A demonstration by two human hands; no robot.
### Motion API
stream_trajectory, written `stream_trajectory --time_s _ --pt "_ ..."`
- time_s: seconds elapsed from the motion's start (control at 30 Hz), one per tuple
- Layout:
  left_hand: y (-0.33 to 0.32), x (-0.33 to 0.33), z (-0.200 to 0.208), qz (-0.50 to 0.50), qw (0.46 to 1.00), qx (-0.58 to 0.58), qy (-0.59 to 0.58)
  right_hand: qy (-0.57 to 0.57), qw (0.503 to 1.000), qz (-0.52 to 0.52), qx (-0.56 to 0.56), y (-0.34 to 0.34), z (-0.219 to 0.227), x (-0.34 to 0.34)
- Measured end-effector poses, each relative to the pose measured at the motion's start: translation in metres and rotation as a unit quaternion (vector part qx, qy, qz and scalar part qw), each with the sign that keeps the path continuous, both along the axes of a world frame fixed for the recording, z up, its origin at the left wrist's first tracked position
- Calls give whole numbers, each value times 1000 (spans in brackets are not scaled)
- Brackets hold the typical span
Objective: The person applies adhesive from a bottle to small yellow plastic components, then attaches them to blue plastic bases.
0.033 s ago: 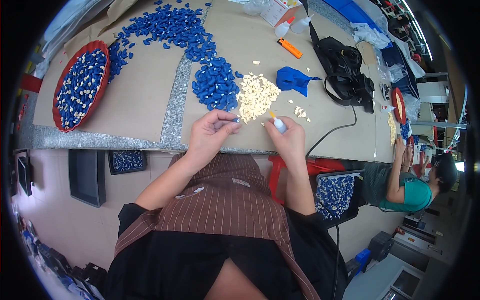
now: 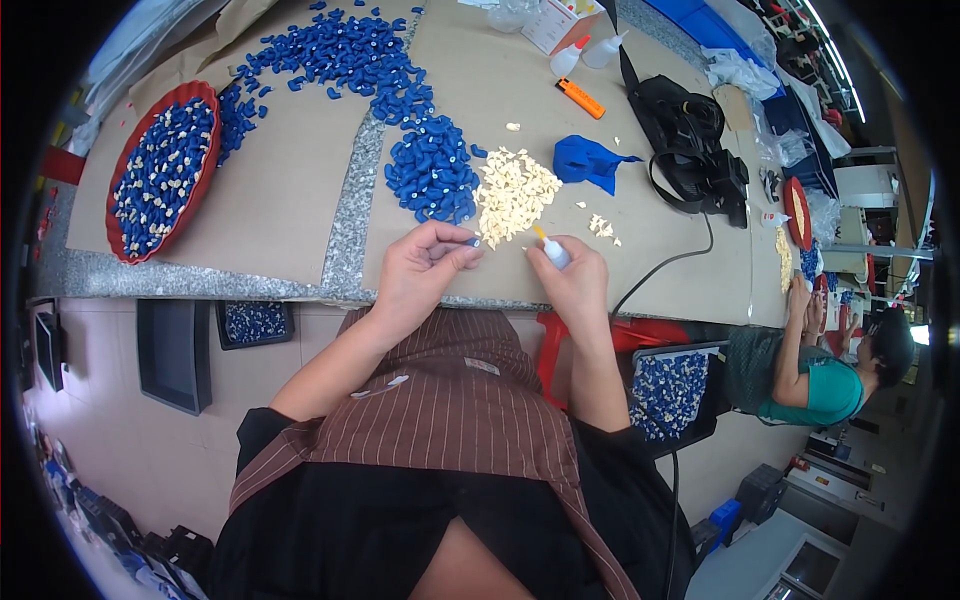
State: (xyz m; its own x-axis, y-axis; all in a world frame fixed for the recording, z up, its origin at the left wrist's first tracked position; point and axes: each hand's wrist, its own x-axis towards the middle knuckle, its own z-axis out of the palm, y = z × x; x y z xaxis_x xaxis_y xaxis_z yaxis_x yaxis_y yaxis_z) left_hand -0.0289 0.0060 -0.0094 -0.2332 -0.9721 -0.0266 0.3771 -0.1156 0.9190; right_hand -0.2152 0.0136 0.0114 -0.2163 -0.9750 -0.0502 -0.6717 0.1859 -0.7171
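My left hand [image 2: 425,272] pinches a small blue piece [image 2: 473,242] between thumb and fingertips, at the table's near edge. My right hand [image 2: 577,283] is closed around a small white glue bottle [image 2: 556,253] with a yellow nozzle, which tilts up and to the left. Between and beyond my hands lies a heap of small cream-coloured pieces [image 2: 515,190]. Left of it, touching, is a pile of blue pieces [image 2: 432,170] like the one I hold. A crumpled blue cloth [image 2: 588,160] rests right of the cream heap.
A red scalloped tray [image 2: 207,110] of blue and cream pieces stands at left. More blue pieces [image 2: 335,48] spread behind. An orange cutter [image 2: 580,98], white bottles [image 2: 602,50] and black straps [image 2: 690,140] lie at right. A co-worker [image 2: 815,385] sits far right.
The glue bottle in my right hand has shifted very slightly to the left. My left hand stays in place.
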Motion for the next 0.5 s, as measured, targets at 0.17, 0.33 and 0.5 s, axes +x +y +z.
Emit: stream_trajectory --time_s 0.17,0.33,0.5 --pt "1 -2 0 1 1000 2 -12 29 997 39 -58 -1 1 8" --pt "2 -2 -2 -7 999 -8 -39 -362 932 20 30 5 19 20" --pt "2 -5 -5 8 998 -39 -45 -387 921 18 44 7 20 34"
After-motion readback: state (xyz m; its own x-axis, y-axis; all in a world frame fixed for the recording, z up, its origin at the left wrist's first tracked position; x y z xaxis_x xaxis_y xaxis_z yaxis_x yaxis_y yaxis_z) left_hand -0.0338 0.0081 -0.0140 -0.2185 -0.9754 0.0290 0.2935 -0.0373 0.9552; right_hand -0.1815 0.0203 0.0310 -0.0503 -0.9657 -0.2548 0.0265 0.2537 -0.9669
